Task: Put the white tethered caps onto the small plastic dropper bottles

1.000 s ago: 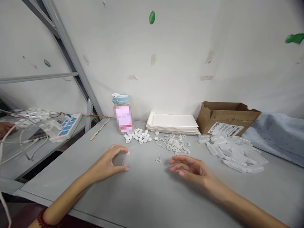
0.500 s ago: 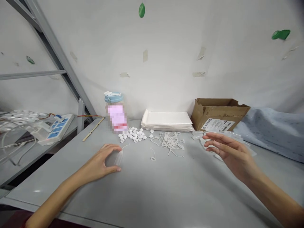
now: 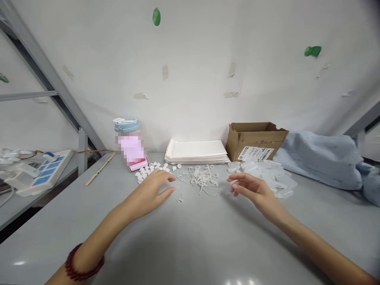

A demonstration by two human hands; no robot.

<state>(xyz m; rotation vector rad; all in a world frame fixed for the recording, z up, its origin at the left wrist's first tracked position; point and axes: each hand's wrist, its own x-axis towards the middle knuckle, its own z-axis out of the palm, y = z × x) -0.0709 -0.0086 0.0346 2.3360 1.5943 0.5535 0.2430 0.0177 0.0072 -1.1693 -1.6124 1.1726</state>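
Observation:
My left hand [image 3: 152, 192] hovers over the table with thumb and fingers apart, nothing visible between them. Just beyond its fingertips lies a single white looped strap [image 3: 180, 196]. Small white caps [image 3: 152, 167] are heaped behind that hand, partly covered by it. Across the table, my right hand [image 3: 252, 191] is raised with its fingers loosely bent and apart, and I see nothing in it. A tangle of white straps [image 3: 202, 177] sits between the two hands. Clear plastic tubes [image 3: 277, 176] are piled behind and to the right of my right hand.
White padded envelopes [image 3: 197, 151] are stacked by the wall, beside an open cardboard box [image 3: 257, 138]. Light blue cloth [image 3: 323, 160] lies at right. A blue-lidded container [image 3: 127, 126], phone [image 3: 133, 152], wooden strip [image 3: 100, 169] and white-and-blue device [image 3: 49, 172] are at left.
My left hand has moved right, and the clear tube with a strap seen by its fingers is no longer visible. My right hand has moved left, off the tube pile. The view has shifted right.

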